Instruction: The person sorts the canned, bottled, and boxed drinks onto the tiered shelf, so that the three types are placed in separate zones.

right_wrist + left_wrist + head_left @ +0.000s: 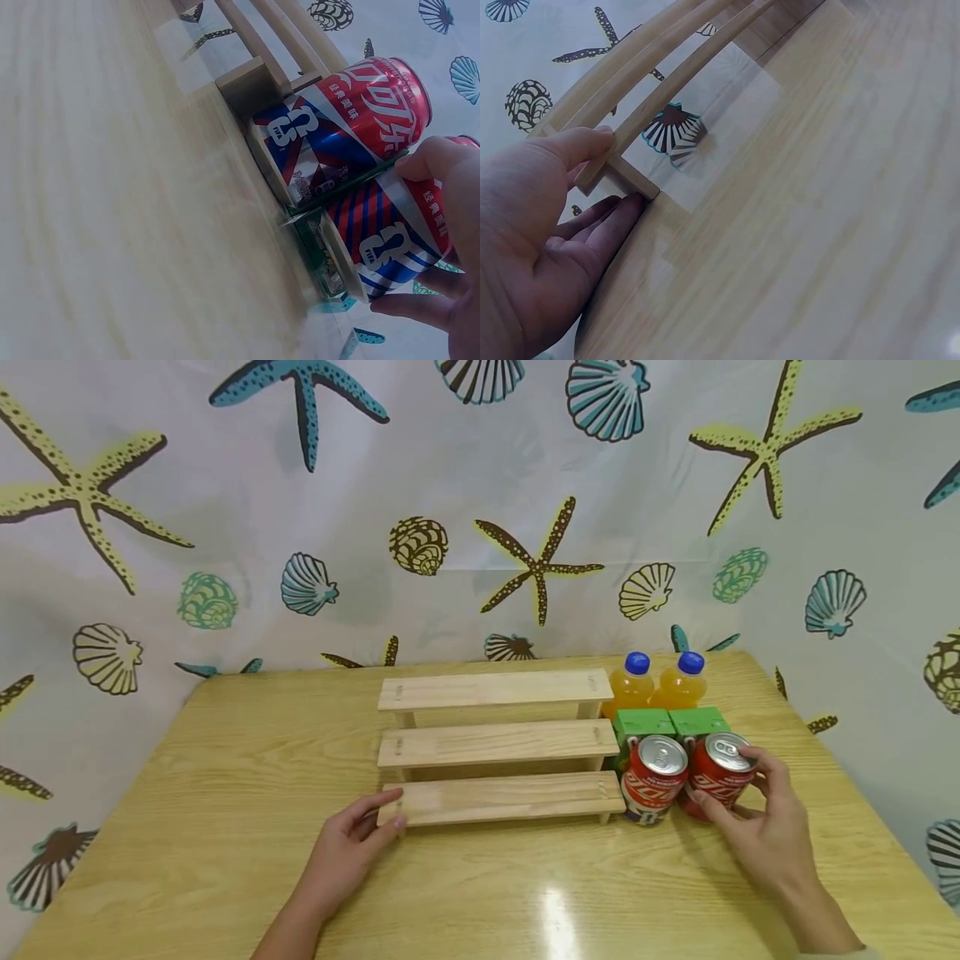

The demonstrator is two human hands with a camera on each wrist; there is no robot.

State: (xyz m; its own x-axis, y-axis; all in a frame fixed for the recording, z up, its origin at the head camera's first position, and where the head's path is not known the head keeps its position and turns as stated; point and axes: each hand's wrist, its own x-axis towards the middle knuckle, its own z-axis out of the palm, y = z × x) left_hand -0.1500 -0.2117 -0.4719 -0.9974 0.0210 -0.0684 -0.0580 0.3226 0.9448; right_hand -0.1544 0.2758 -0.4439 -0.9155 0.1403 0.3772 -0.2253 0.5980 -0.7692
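Observation:
A three-tiered wooden step rack (498, 743) stands mid-table. At the left end of its lowest step my left hand (348, 843) grips the corner; in the left wrist view the hand (540, 217) has that board end between thumb and fingers. My right hand (772, 827) holds the right-hand red soda can (720, 768), thumb on its near side and fingers round the other side. Another red can (654, 781) stands to its left, close to the rack's right end. In the right wrist view both cans show printed blue and silver lower parts.
Two green boxes (645, 722) sit behind the cans, partly hidden. Behind them are two orange drink bottles (633, 685) with blue caps. A cloth with starfish and shells (450, 460) hangs behind the wooden table (262, 760).

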